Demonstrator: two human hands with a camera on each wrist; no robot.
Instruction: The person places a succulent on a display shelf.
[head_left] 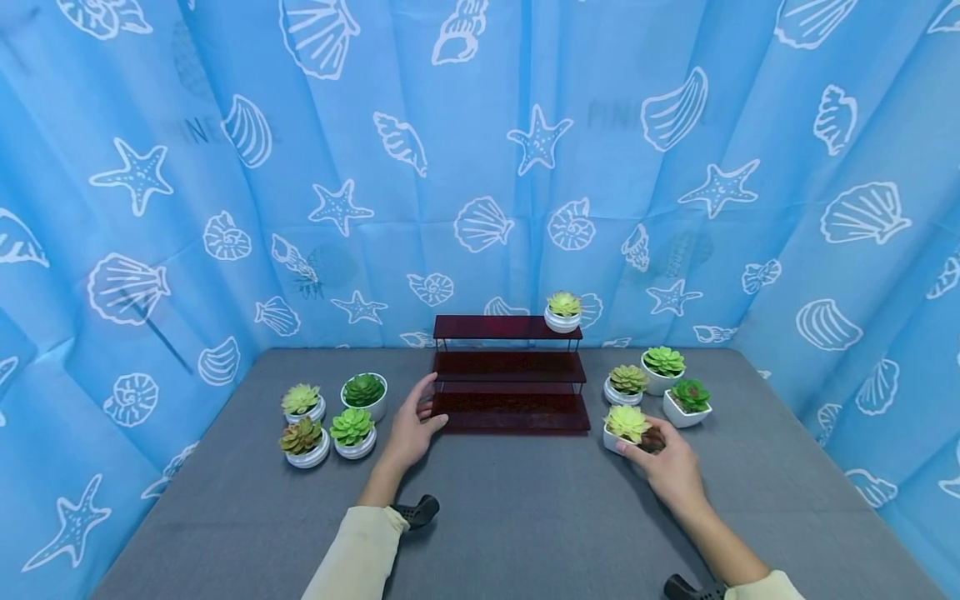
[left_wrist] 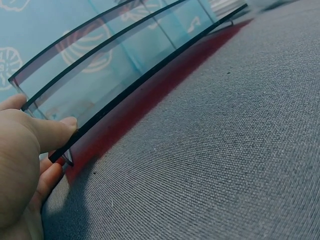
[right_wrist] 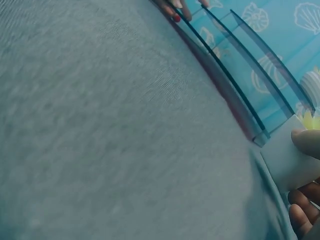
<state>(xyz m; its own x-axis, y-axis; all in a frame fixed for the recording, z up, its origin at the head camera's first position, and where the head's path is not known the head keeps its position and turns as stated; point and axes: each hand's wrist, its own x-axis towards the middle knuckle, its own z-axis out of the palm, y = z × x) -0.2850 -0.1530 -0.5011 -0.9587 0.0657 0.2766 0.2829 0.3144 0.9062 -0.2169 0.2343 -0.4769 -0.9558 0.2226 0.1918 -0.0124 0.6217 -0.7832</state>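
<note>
From the head, the right hand (head_left: pixel 672 473) hid part of the white pot (head_left: pixel 613 439), and the edge cut off both sleeves (head_left: pixel 356 554). The left wrist view cut off the left hand (left_wrist: pixel 17 162). In the right one, the yellow plant (right_wrist: pixel 310 120) was cut off and the table (right_wrist: pixel 125 135) looked blurry.

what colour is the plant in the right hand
The plant is yellow-green, clearest in the head view.
</note>
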